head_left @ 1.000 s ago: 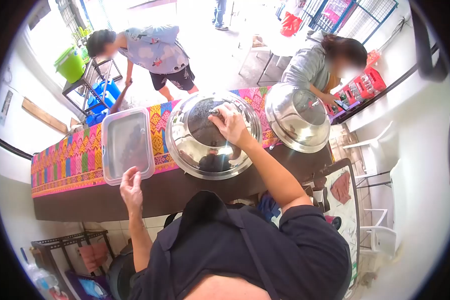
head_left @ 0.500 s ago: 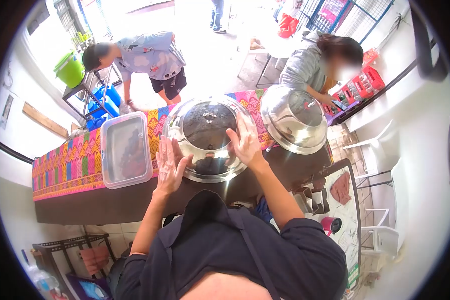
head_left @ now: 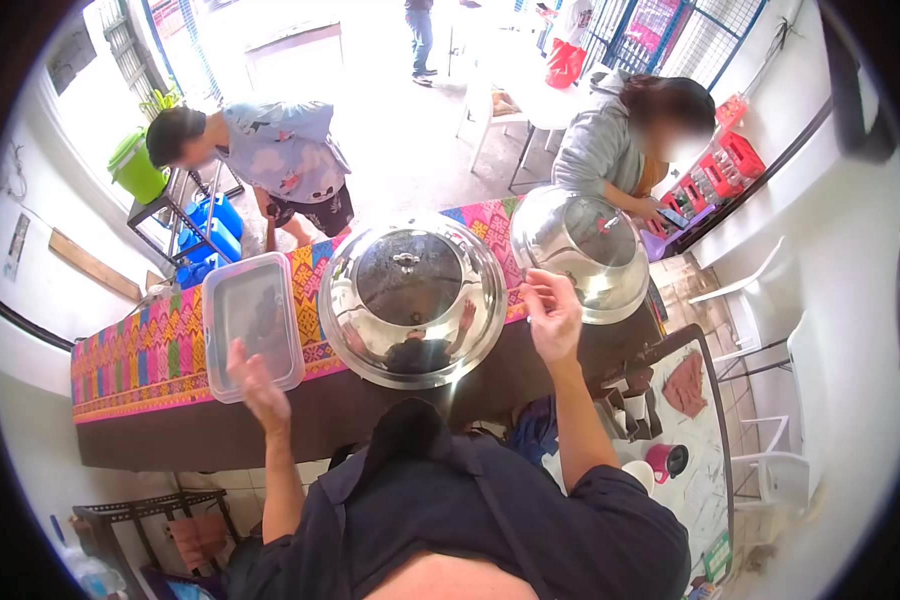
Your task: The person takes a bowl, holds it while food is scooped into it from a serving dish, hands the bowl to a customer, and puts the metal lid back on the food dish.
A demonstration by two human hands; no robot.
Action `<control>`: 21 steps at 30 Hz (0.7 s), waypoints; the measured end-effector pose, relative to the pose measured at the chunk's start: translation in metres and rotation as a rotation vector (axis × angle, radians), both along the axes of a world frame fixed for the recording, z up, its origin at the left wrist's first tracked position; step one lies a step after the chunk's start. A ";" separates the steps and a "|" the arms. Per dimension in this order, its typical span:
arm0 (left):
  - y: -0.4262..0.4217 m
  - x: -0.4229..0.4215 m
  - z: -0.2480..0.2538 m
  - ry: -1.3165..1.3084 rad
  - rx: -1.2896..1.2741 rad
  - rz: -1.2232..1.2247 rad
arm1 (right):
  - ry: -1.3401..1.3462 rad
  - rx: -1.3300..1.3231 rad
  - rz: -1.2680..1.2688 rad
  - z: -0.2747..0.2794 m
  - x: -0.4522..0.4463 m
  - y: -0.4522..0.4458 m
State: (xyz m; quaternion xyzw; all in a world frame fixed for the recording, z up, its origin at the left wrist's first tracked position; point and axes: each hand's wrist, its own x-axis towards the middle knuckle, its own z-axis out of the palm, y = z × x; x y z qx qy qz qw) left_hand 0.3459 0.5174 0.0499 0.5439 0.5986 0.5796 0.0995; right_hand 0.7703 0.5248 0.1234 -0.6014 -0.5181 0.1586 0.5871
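Observation:
A large shiny metal dome lid (head_left: 410, 345) with a small knob lies on the table's patterned cloth (head_left: 160, 345). To its left is a rectangular translucent plastic container (head_left: 255, 310). My left hand (head_left: 260, 390) is over the container's lower edge, fingers apart, holding nothing. Between the large lid and a second metal dome lid (head_left: 580, 255) at the right, my right hand (head_left: 552, 318) is raised with bent fingers; the fingertips come close together, and whether anything small is between them cannot be made out.
Across the table, one person (head_left: 285, 150) bends at the left and another (head_left: 600, 140) in grey leans at the right with a phone. Red crates (head_left: 720, 165) stand behind. At lower right, a side table holds a pink mug (head_left: 660, 462) and a brown cloth (head_left: 685, 383).
Both hands have left the large lid and moved apart, the left toward the container, the right toward the second lid. The view has tilted slightly, so the table appears lower.

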 end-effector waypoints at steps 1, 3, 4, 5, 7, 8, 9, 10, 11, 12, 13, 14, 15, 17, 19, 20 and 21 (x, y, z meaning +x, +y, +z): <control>-0.003 -0.012 0.002 -0.078 0.029 0.092 | 0.014 0.035 -0.057 -0.006 0.008 -0.001; -0.021 -0.034 0.005 -0.126 -0.013 0.143 | 0.048 0.048 -0.142 -0.019 0.022 -0.008; -0.028 -0.040 0.007 -0.175 -0.053 0.195 | 0.133 0.046 -0.153 -0.019 0.024 -0.012; -0.037 -0.041 0.009 -0.176 -0.052 0.185 | 0.219 0.042 -0.164 -0.020 0.024 -0.017; -0.055 -0.033 0.016 -0.195 -0.278 -0.185 | 0.265 0.012 -0.147 -0.015 0.019 -0.029; -0.060 -0.015 0.029 -0.287 -0.395 -0.352 | 0.314 -0.020 -0.121 -0.015 0.015 -0.035; -0.067 0.009 0.040 -0.376 -0.511 -0.517 | 0.318 -0.021 -0.121 -0.018 0.011 -0.041; -0.073 0.024 0.043 -0.482 -0.631 -0.682 | 0.282 -0.085 -0.054 -0.021 0.007 -0.048; -0.080 0.040 0.047 -0.574 -0.767 -0.829 | 0.247 -0.146 0.011 -0.025 0.003 -0.053; -0.085 0.049 0.044 -0.619 -0.858 -0.959 | 0.216 -0.192 0.050 -0.025 -0.006 -0.061; -0.089 0.052 0.036 -0.635 -0.909 -1.080 | 0.162 -0.185 0.120 -0.044 -0.010 -0.069; -0.092 0.050 0.027 -0.604 -0.918 -1.198 | 0.141 -0.134 0.215 -0.042 -0.022 -0.078; -0.090 0.046 0.014 -0.566 -0.878 -1.288 | 0.090 -0.213 0.289 -0.048 -0.031 -0.088; -0.087 0.031 -0.016 -0.488 -0.779 -1.423 | 0.150 -0.367 0.533 -0.047 -0.054 -0.105; -0.087 0.017 -0.048 -0.454 -0.805 -1.443 | 0.183 -0.510 0.776 -0.048 -0.074 -0.114; -0.087 0.010 -0.061 -0.444 -0.845 -1.449 | 0.136 -0.423 0.879 -0.066 -0.077 -0.114; -0.087 0.004 -0.074 -0.433 -0.884 -1.455 | 0.089 -0.334 0.976 -0.083 -0.078 -0.114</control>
